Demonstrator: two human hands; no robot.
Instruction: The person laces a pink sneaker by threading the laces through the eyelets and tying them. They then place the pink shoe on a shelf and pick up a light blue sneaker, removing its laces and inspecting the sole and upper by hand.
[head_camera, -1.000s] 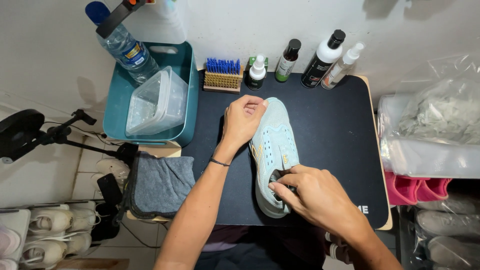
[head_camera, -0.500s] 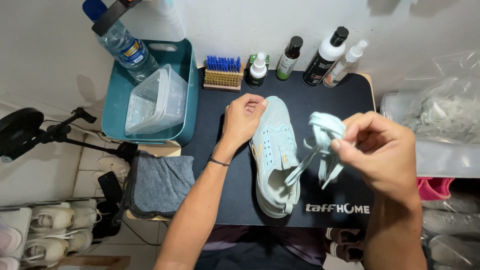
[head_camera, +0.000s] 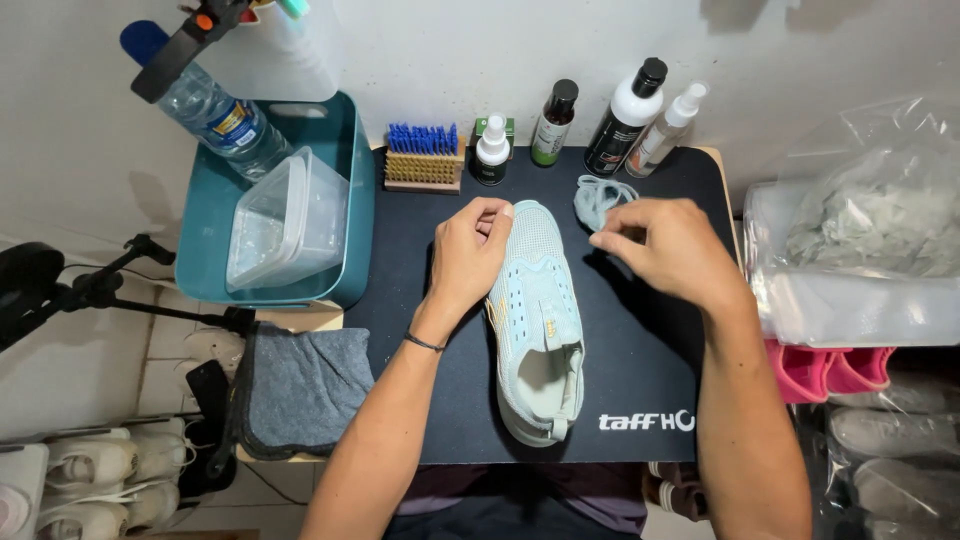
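Note:
A pale blue mesh shoe lies on the black mat, toe pointing away from me, with no lace in it. My left hand grips the toe end from the left side. My right hand is to the right of the toe, fingers pinched together at the edge of a bundled pale blue shoelace. The bundle rests on the mat just in front of the bottles.
A blue-bristled brush and several bottles line the mat's far edge. A teal tub at left holds a clear plastic container and a water bottle. A grey cloth lies front left, plastic bags at right.
My right hand pulled the lace out of the shoe near the heel, lifted it, then carried it to the far side of the mat. My left hand stayed on the toe.

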